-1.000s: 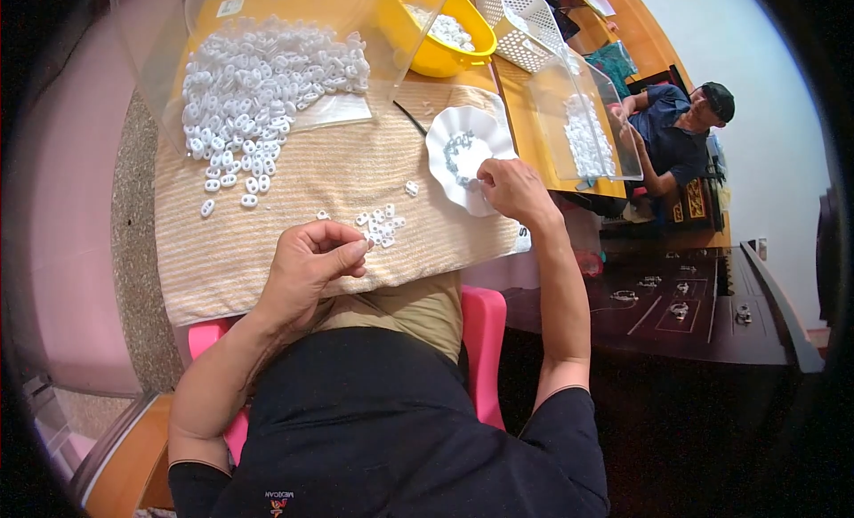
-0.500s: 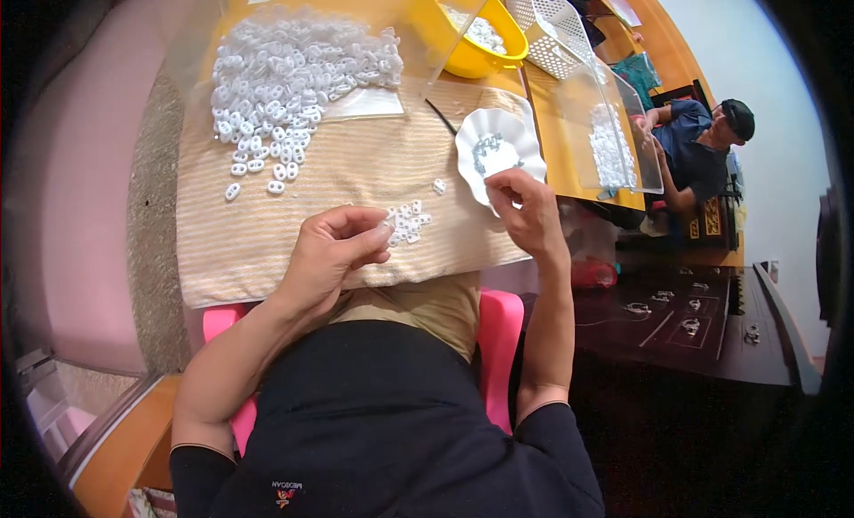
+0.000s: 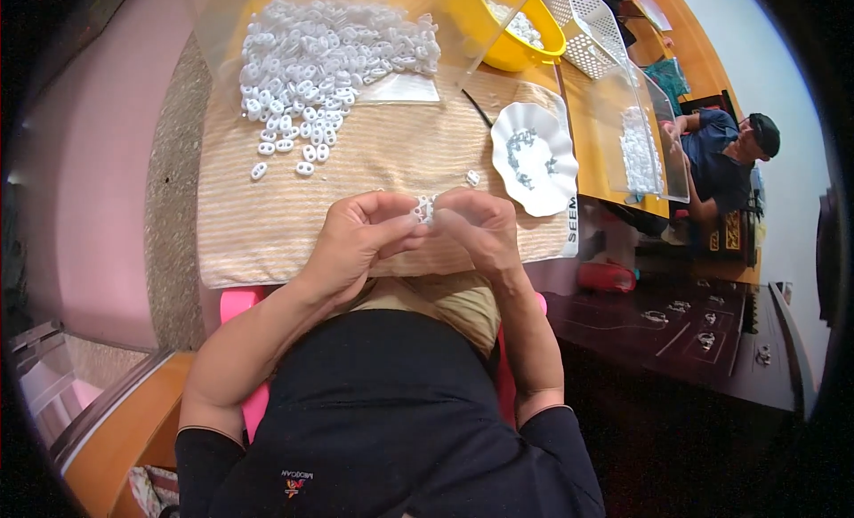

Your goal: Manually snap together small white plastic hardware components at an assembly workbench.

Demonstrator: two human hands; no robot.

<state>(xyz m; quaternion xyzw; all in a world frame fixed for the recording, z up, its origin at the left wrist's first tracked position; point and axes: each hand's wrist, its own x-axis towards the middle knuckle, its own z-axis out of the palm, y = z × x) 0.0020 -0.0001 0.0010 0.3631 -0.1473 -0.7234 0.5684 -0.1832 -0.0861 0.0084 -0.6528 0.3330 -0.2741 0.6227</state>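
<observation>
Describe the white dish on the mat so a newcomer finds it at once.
Start at the striped beige mat covering the table. At its right edge, below the yellow bowl, sits the white dish. Its scalloped rim and few small dark-grey pieces distinguish it from the loose heap of white plastic pieces upper left.

Both forearms rise from the lower edge and bend inward, so the two hands meet in the middle, fingertips touching. The left hand (image 3: 360, 242) is curled, thumb pressed against its bent fingers in a pinch. The right hand (image 3: 480, 226) is curled likewise, knuckles up, fingertips closed toward the left hand's.
</observation>
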